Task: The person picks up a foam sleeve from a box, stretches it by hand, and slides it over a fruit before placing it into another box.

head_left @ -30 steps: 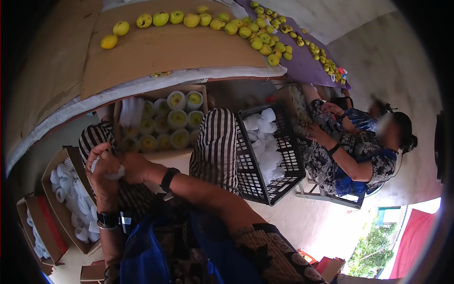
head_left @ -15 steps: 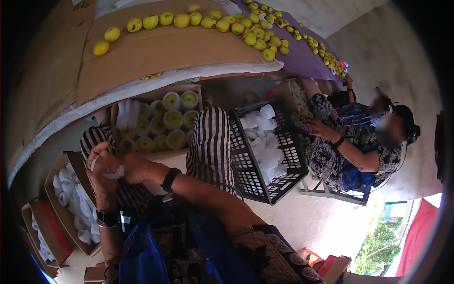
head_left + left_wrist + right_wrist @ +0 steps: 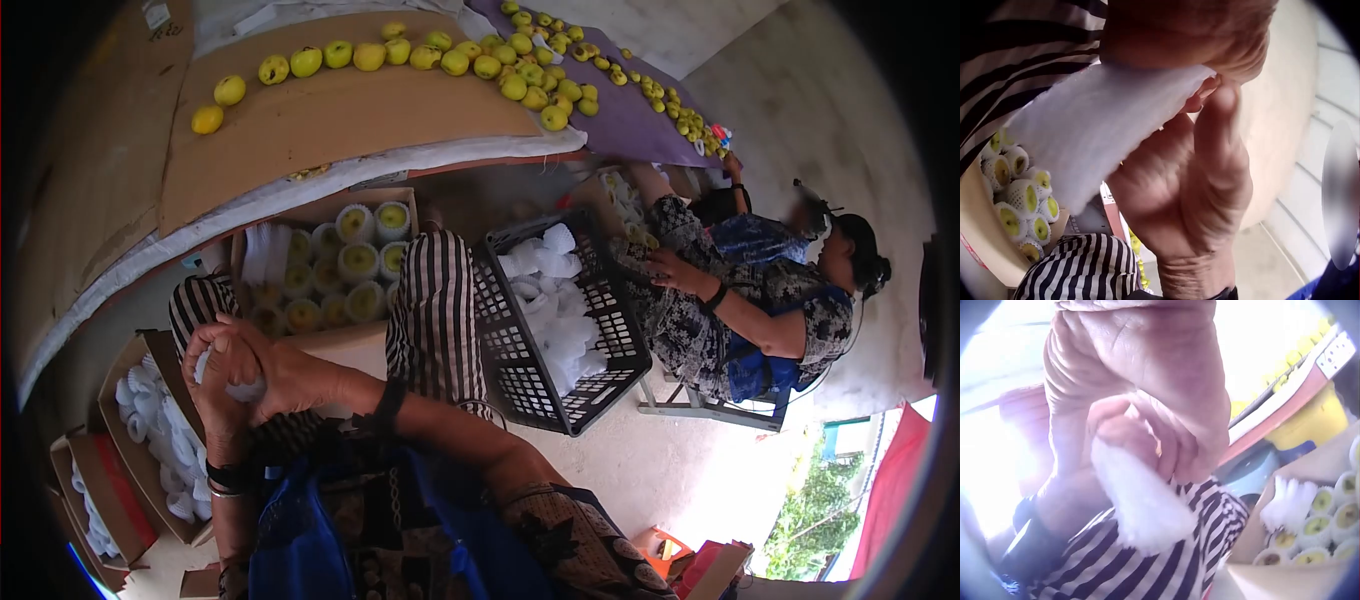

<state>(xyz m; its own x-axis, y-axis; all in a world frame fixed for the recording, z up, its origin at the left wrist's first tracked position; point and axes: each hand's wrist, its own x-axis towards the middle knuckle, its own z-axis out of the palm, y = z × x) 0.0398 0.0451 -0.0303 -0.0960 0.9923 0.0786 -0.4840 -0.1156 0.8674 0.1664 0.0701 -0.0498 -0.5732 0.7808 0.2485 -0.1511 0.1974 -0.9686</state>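
Note:
My left hand [image 3: 217, 385] and right hand [image 3: 290, 380] are together over my lap, fingers curled around one white foam net sleeve [image 3: 240, 385]. In the left wrist view the sleeve [image 3: 1110, 125] hangs flattened from under my left hand [image 3: 1191, 37], while the thumb and fingertips of my right hand [image 3: 1185, 175] meet at its edge. The right wrist view has my right hand [image 3: 1141, 356] arched above, and left fingertips against the sleeve's [image 3: 1144, 503] upper end. Beyond my knees, a cardboard box [image 3: 345, 335] contains apples in foam sleeves.
A black crate [image 3: 560, 415] of foam sleeves stands right of my knee. Boxes of sleeves [image 3: 165, 435] are at left. Yellow-green apples [image 3: 455, 62] line the cardboard-covered table [image 3: 330, 125]. One person [image 3: 770, 310] sits at right, with another person behind.
My hands have drawn closer around the foam sleeve, and my right hand covers more of it. The head view has shifted slightly. At right, a hand now reaches to the table's far end.

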